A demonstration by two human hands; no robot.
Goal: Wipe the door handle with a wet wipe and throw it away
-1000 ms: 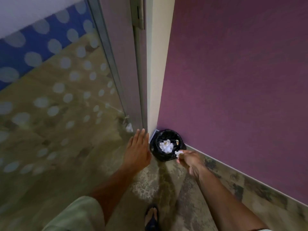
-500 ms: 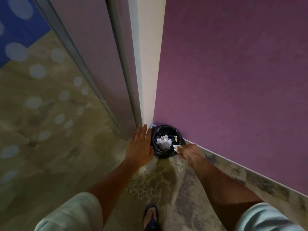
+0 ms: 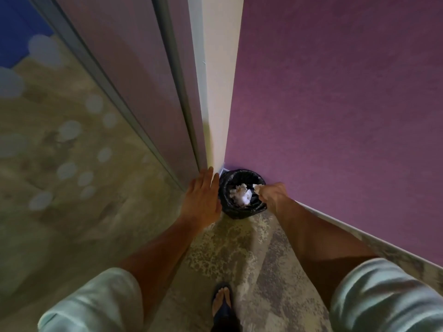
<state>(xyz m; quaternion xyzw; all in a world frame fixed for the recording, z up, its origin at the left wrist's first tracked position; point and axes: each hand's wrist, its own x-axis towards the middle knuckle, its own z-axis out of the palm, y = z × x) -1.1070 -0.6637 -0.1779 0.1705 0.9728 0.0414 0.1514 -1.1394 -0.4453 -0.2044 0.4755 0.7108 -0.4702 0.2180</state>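
A small round bin (image 3: 257,208) lined with a black bag stands on the floor in the corner under the purple wall, with crumpled white paper inside. My right hand (image 3: 272,195) hangs over its right rim, fingers pinched on a white wet wipe (image 3: 257,187). My left hand (image 3: 202,198) is flat and spread, just left of the bin, holding nothing. No door handle is in view.
A glass door with frosted dots (image 3: 72,140) and its metal frame (image 3: 167,80) stand at the left. The purple wall (image 3: 335,104) fills the right. A sandalled foot (image 3: 223,303) rests on the mottled floor below the bin.
The view has tipped down and closer to the corner. My right hand has moved with the wipe from beside the bin to over its rim. My left hand stays beside the bin.
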